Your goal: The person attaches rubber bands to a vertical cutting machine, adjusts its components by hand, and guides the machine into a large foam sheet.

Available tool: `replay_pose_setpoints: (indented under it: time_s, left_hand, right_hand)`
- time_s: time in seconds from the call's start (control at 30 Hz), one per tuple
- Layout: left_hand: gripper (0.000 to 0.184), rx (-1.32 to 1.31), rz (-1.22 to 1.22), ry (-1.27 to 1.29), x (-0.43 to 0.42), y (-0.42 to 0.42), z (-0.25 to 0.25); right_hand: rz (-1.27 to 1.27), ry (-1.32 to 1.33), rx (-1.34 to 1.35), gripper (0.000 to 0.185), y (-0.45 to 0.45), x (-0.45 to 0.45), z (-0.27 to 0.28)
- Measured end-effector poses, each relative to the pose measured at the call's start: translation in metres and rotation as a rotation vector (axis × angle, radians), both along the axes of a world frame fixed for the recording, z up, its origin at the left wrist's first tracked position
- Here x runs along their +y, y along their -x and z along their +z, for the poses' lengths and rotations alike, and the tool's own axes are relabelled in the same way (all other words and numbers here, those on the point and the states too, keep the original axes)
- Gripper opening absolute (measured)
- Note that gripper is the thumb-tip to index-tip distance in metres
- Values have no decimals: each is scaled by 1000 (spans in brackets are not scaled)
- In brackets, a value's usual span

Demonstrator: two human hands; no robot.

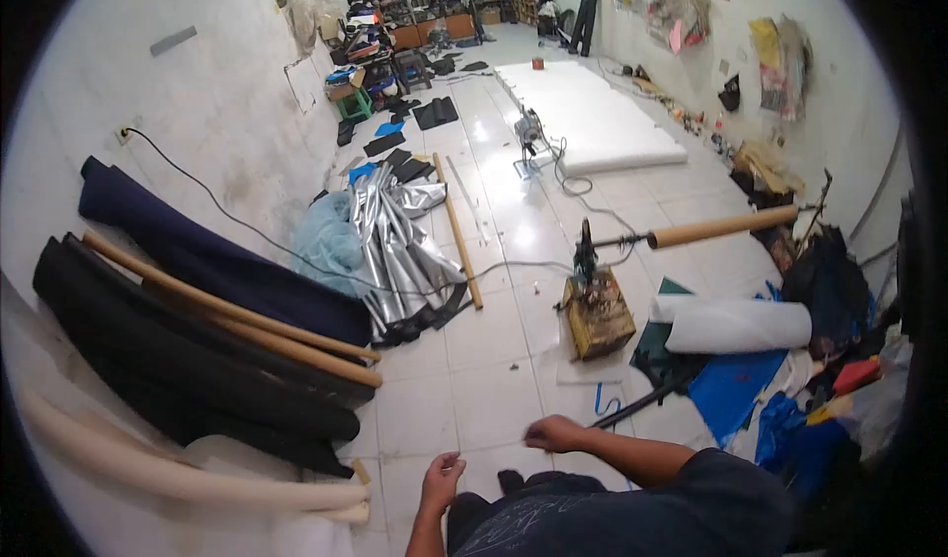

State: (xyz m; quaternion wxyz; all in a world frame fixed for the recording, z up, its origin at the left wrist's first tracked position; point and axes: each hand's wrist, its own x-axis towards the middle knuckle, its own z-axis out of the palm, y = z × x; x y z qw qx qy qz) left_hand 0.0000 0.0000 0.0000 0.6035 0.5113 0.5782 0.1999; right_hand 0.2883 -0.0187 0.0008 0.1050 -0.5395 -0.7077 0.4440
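My left hand [443, 480] is low in front of my body, with thumb and fingertips drawn together. To its right and slightly higher, my right hand [557, 434] has its fingers curled inward. A faint pale line runs between the hands; whether it is a thread or a tile joint I cannot make out. Anything in the fingers is too small to name. Beyond the right hand lie a dark pole [637, 406] and a small blue strap [606, 400] on the tiled floor [415, 414]. Neither hand visibly touches them.
Dark fabric rolls [197, 359] and cardboard tubes [232, 312] line the left. Silver sheeting [390, 226] lies ahead. A worn box [598, 322] carries a metal stand; a white foam roll [736, 322] is at right. A cable [513, 263] crosses the floor toward a white foam slab [592, 113].
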Motion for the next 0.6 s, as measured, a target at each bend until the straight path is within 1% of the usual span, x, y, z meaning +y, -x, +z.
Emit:
replay_pose_setpoints:
  time_s: [0.03, 0.07, 0.1, 0.13, 0.17, 0.2, 0.27, 0.3, 0.33, 0.37, 0.4, 0.43, 0.47, 0.5, 0.53, 0.57, 0.6]
  left_hand:
    - [45, -30, -13, -5, -3, -15, 15]
    - [43, -53, -7, -4, -5, -30, 31]
    - [43, -66, -13, -52, 127, -40, 60]
    - [42, -175, -23, -73, 160, -45, 72]
    - [42, -278, -27, -19, 162, -48, 69]
    - [40, -325, -32, -105, 219, -69, 68]
    - [39, -311, -51, -47, 269, -70, 49]
    - [37, -314, -64, -35, 307, -77, 42]
    - [31, -382, -104, -60, 354, -92, 47]
    - [31, -375, -132, -27, 382, -102, 49]
    - [29, -326, -232, -15, 412, -119, 56]
    - [27, -281, -335, -15, 443, -142, 66]
    - [26, -329, -411, 8, 469, -158, 60]
    - [28, -319, -523, -23, 498, -167, 51]
    - [27, -300, -621, -10, 526, -192, 68]
    - [27, -278, -718, 7, 555, -216, 86]
    - [25, -240, -782, -94, 581, -235, 86]
  right_hand:
    - [1, 4, -21, 34, -14, -3, 0]
    - [16, -91, 78, 33, -4, 3, 8]
    - [40, -97, 98, 33, 9, 144, 48]
    - [56, -137, 108, 30, 24, 184, 64]
    - [65, -103, 127, 26, 36, 188, 61]
    - [53, -140, 105, 26, 24, 240, 67]
    - [-116, -211, 213, 27, 27, 276, 51]
    - [-217, -106, 264, 32, 15, 304, 48]
    - [-297, -46, 382, 32, 0, 339, 56]
    - [-378, 38, 498, 32, -13, 357, 59]
    - [-412, 12, 392, 29, -25, 372, 66]
    - [-442, 21, 390, 29, -49, 392, 74]
    - [-502, 66, 441, 28, -66, 402, 73]
    - [-563, 107, 516, 28, -73, 417, 69]
    - [-599, 112, 544, 28, -93, 432, 67]
    - [-706, 148, 736, 26, -112, 444, 65]
    - [-810, 191, 925, 25, -127, 456, 60]
